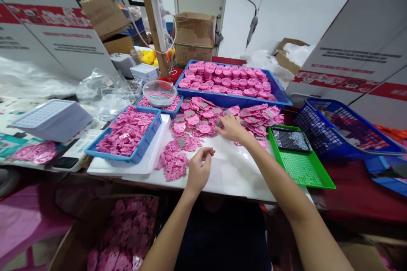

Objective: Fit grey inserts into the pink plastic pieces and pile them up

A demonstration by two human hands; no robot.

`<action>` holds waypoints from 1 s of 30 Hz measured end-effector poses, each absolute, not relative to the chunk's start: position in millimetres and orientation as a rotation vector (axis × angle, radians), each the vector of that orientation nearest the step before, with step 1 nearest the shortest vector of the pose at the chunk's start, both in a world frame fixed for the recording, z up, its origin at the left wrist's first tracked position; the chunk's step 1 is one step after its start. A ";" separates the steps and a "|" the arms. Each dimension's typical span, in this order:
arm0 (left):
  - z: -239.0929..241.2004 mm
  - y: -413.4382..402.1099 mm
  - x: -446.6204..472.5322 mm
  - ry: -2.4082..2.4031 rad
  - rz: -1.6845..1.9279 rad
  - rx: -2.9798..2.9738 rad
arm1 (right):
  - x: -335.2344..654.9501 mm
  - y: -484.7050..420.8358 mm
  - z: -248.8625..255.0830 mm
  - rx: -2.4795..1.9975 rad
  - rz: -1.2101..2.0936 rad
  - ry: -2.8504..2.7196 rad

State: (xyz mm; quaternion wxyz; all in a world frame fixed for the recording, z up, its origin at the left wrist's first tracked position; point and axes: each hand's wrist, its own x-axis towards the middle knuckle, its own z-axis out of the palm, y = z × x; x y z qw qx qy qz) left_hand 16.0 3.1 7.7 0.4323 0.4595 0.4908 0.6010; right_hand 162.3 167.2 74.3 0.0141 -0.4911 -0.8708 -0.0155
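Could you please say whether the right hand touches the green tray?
Apart: the head view shows pink pieces between the right hand and green tray.

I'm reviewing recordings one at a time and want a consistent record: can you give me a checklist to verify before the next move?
1. Right hand at the heap of pink pieces: ok.
2. Left hand free of any piece: cannot tell; its fingers are curled.
3. Heap of pink pieces neatly stacked: not ok, it lies jumbled.
4. Stacked pink pieces inside the large blue tray: ok, in rows.
5. Green tray flat on the table: ok.
6. Hanging tool away from both hands: ok.
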 end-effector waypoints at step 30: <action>15.3 1.2 8.1 1.216 1.604 0.956 | 119.0 119.3 48.3 -0.841 0.551 -2.791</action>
